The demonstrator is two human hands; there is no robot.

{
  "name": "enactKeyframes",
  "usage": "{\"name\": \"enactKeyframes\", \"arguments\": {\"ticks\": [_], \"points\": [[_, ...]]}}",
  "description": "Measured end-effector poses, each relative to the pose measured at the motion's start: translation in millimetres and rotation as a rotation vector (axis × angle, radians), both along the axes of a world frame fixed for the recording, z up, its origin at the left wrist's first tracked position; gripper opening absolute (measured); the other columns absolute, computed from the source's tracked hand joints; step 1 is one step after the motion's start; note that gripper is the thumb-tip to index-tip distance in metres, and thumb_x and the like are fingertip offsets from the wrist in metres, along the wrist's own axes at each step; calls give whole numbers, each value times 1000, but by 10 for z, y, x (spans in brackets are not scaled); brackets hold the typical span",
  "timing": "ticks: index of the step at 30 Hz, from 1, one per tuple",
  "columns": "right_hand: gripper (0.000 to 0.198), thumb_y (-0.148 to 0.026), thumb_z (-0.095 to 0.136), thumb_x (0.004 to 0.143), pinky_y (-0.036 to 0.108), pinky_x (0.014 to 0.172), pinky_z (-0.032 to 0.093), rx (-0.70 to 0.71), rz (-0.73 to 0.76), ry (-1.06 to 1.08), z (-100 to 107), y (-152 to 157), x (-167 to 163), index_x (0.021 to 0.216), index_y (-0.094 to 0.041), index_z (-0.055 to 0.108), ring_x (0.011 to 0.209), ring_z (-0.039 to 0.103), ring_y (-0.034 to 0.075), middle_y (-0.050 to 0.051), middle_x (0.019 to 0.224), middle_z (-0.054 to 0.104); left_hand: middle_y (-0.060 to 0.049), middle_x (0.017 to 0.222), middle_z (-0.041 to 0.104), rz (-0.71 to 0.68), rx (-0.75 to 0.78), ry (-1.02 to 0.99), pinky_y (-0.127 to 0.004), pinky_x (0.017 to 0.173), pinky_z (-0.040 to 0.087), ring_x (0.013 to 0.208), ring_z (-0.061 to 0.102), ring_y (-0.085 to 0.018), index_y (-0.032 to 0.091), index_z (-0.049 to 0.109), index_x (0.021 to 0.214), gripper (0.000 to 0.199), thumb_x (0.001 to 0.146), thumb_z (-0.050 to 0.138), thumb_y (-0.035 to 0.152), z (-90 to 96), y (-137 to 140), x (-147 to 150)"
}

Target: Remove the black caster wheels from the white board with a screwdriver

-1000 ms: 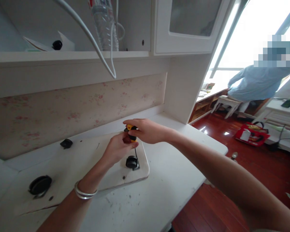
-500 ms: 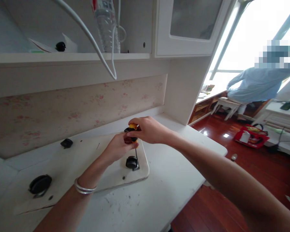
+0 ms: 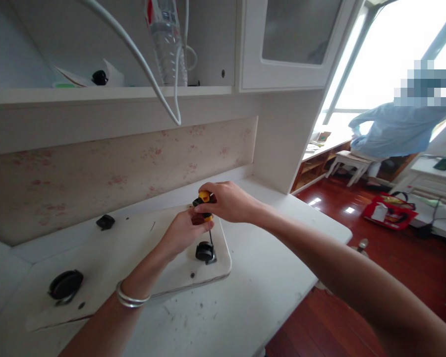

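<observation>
My right hand is closed round the upper handle of a yellow and black screwdriver. Lower down, the fingers of my left hand are closed round the bottom of the same handle. The screwdriver stands nearly upright, its thin shaft reaching down to the metal plate of a black caster wheel. That caster sits on the right end of a white board; whether the tip sits in a screw is too small to tell. Another black caster is at the board's front left, and a third at its back left.
The board lies on a white desk marked with dark specks. Above hangs a white cable before a shelf holding a plastic bottle. At the right, a person in light blue sits on a stool; a red bag lies on the floor.
The view has shifted slightly, so everything sits a little lower and to the right. Both hands keep their hold on the screwdriver, with hardly any visible movement.
</observation>
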State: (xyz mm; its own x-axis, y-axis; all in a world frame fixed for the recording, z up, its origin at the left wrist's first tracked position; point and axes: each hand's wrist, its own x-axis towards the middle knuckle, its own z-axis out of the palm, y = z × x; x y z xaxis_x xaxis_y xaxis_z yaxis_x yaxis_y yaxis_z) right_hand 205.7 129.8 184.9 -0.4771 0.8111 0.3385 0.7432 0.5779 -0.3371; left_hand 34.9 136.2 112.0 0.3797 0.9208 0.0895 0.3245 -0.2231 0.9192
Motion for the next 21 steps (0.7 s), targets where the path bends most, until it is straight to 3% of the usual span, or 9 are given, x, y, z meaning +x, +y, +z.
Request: {"name": "enactKeyframes", "arguments": {"ticks": [4,8,13,16,21], "points": [[37,-30,53,90,28,72,40,-26,110,18,-9,-1,2,124,-17,55,91,61,19,10,108,69,-5,85,73,111,84,73,-32,73,50,83,68,-24,18,66,86,27,68,73,38,-32,12,23],[34,-45,58,87,28,64,39,10,3,11,-16,-17,22,109,-20,62,78,61,18,5,91,70,-3,82,71,24,-25,-23,-29,69,49,79,67,-21,18,66,83,23,67,73,32,7,19,46],[39,-34,52,92,31,81,43,-31,110,37,-33,-26,39,128,-18,53,101,60,21,11,117,66,-4,86,72,53,8,-64,-31,74,50,83,67,-21,18,65,88,27,67,74,34,-2,1,78],[33,-34,52,92,32,80,43,-6,101,43,-43,-19,35,122,-21,57,97,61,20,9,112,68,-3,79,71,118,37,2,-31,71,50,78,66,-21,18,64,82,26,66,75,36,-17,1,74],[39,-46,55,89,32,76,43,32,24,7,-53,-6,-9,120,-22,59,92,62,22,9,106,69,0,77,69,46,-24,-42,-29,69,50,76,65,-19,19,64,82,21,69,73,33,2,-6,18]]}}
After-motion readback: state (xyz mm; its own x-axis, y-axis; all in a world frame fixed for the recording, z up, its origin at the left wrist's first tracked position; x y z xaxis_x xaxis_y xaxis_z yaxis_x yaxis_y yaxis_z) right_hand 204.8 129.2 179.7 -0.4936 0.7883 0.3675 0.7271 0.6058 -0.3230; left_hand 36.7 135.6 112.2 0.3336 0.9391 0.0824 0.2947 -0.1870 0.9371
